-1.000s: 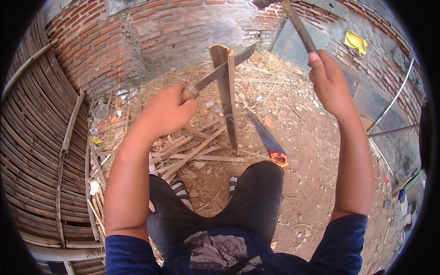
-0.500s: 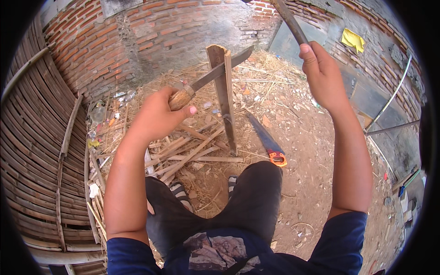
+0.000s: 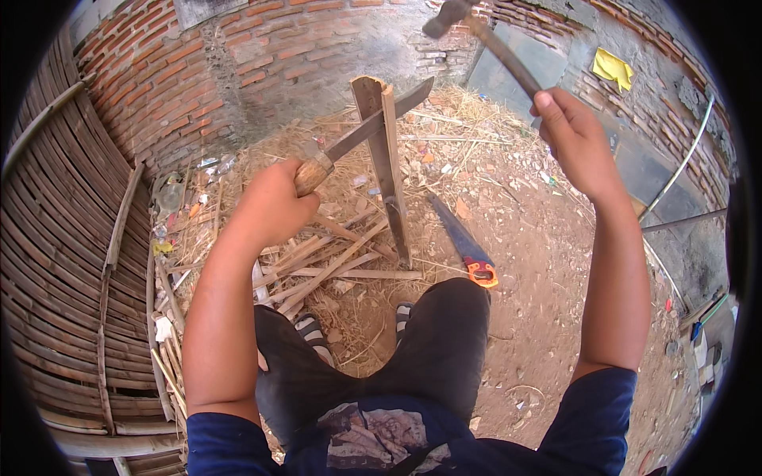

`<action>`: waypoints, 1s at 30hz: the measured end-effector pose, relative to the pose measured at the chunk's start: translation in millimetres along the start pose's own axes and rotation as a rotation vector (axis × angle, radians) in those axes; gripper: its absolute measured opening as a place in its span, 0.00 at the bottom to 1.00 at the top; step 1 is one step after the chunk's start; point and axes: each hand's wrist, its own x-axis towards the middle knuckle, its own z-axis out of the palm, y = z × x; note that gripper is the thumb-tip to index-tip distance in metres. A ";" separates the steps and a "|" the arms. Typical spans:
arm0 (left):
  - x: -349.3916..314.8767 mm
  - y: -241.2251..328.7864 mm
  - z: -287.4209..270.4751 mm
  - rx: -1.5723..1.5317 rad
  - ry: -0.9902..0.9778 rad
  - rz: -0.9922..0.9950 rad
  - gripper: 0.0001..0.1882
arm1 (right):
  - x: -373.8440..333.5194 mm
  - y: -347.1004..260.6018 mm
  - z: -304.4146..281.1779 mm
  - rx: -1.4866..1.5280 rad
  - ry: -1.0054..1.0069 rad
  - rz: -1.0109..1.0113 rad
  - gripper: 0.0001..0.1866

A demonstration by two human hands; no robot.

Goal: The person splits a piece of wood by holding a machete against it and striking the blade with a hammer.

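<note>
The left hand (image 3: 274,205) is closed round the handle of a knife (image 3: 351,140) set across split bamboo (image 3: 387,178); well apart, the right hand (image 3: 579,141) grips a hammer (image 3: 508,60).

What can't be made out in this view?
Head view:
Machete blade: a short stretch hidden by the right edge of the bamboo piece.
Machete handle: butt end hidden in the left hand.
Hammer head: far end cut off by the top edge.
Sandals: heels hidden by trouser legs.
Ground litter: too small to identify.
</note>
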 end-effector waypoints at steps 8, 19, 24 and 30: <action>-0.7 3.1 2.6 -0.025 0.039 0.079 0.27 | -5.0 10.0 41.4 -0.440 -0.151 -0.040 0.26; -5.7 3.7 0.5 0.000 -0.005 0.052 0.23 | 19.1 9.6 18.5 -0.045 0.336 -0.048 0.26; -2.8 -1.1 -1.3 0.062 -0.002 0.087 0.20 | -1.2 25.1 45.3 -0.483 -0.223 -0.047 0.28; -5.0 -8.1 3.5 0.099 -0.017 0.074 0.18 | 11.0 -7.0 1.4 -0.271 -0.103 -0.045 0.28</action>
